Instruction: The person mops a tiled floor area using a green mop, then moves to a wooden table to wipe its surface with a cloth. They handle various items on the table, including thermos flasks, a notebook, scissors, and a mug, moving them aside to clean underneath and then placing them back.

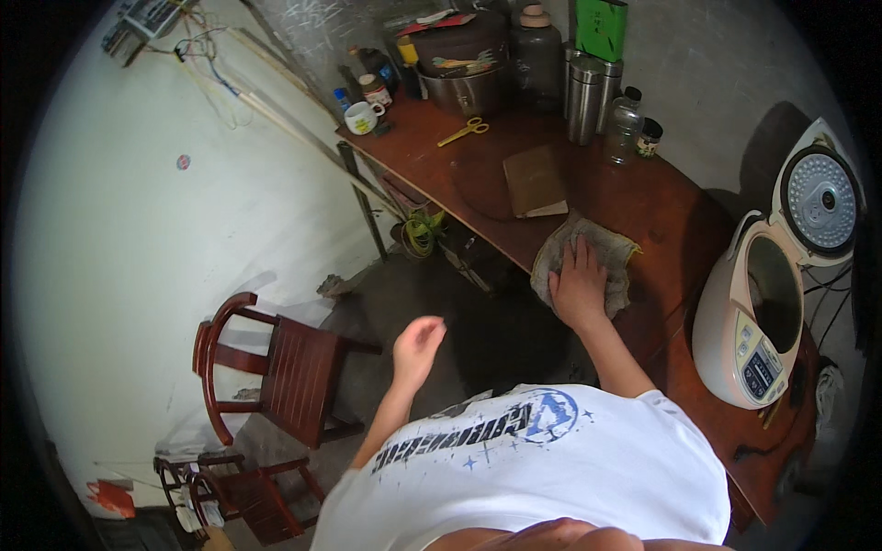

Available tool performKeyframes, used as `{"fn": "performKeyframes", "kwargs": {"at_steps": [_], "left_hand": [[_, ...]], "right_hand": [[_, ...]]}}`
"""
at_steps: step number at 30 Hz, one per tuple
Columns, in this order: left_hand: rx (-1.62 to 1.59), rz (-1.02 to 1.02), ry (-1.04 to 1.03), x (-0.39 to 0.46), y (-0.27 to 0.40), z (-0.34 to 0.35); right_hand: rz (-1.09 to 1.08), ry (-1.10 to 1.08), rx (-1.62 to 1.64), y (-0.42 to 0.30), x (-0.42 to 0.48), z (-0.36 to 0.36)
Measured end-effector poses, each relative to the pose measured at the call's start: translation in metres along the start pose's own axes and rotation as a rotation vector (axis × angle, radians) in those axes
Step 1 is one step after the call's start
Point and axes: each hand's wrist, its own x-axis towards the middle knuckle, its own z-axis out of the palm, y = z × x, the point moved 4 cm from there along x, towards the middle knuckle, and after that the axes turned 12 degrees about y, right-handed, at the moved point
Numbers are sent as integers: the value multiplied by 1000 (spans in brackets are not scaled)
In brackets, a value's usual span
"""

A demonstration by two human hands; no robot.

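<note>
My right hand [580, 284] lies flat with fingers spread on a grey cloth [622, 251] with a yellow edge, pressing it on the brown wooden table [661, 213] near its front edge. A brown notebook [534, 180] lies just beyond the cloth. My left hand [418, 348] is raised in the air over the floor, away from the table, with its fingers curled and nothing seen in them. Yellow-handled scissors [464, 132] rest farther back on the table. To the right stands a white rice cooker [720, 344] with its lid up.
Steel flasks [584, 100], a clear bottle [623, 127] and a small jar [649, 138] stand along the wall. A white mug [362, 118] and a metal pot [468, 93] are at the far end. Wooden chairs [296, 379] stand left; a potted plant [422, 234] sits beneath the table.
</note>
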Motion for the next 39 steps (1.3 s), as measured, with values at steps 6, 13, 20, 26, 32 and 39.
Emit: {"fn": "performKeyframes", "kwargs": {"at_steps": [6, 13, 20, 26, 32, 39], "left_hand": [[480, 852, -303, 117, 78, 136], [847, 1069, -663, 189, 42, 204], [703, 1054, -648, 241, 38, 178], [631, 947, -723, 248, 37, 177], [670, 866, -784, 249, 38, 181], [734, 893, -760, 249, 44, 185]], "right_hand": [[70, -26, 78, -4, 3, -8], [475, 77, -247, 82, 53, 14], [775, -17, -476, 135, 92, 9], [502, 25, -350, 1, 48, 13], [648, 73, -330, 80, 81, 11], [714, 241, -405, 212, 172, 33]]}}
